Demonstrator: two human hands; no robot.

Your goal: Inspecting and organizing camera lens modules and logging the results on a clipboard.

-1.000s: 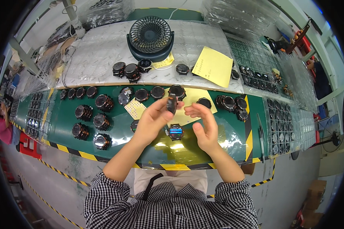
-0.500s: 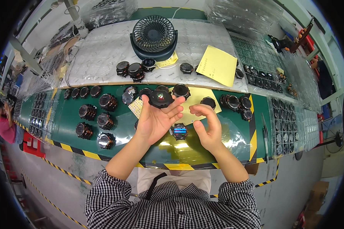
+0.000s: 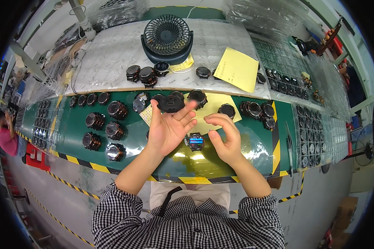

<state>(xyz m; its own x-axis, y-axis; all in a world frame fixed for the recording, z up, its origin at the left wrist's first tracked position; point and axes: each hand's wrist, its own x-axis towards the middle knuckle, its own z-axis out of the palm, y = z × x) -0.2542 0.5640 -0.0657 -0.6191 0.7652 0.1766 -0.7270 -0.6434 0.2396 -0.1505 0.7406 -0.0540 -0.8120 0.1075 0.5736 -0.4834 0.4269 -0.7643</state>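
My left hand [image 3: 167, 129] is raised palm up over the bench, its thumb and fingers gripping a black round watch body [image 3: 171, 104] with its back cover toward me. Beside it my right hand [image 3: 225, 139] hovers with fingers curved and thumb apart, and I see nothing between them. Between the hands, a watch with a lit blue-striped screen [image 3: 196, 141] lies on a shiny yellowish film sheet [image 3: 187, 162]. Just beyond my hands sit more dark watch bodies, among them one watch [image 3: 197, 98] behind my left fingertips and another watch [image 3: 227, 110] on yellow paper.
Stacks of watch bodies [image 3: 117, 110] stand on the green mat at left, with another cluster [image 3: 257, 111] at right. Tweezers [image 3: 289, 149] lie near clear trays of watches [image 3: 309, 137]. A dark fan [image 3: 167, 39] and a yellow note sheet [image 3: 237, 70] are on the raised back shelf.
The watch body in my left hand has tilted, and the red and green lights on its back no longer show. My right hand has barely moved.
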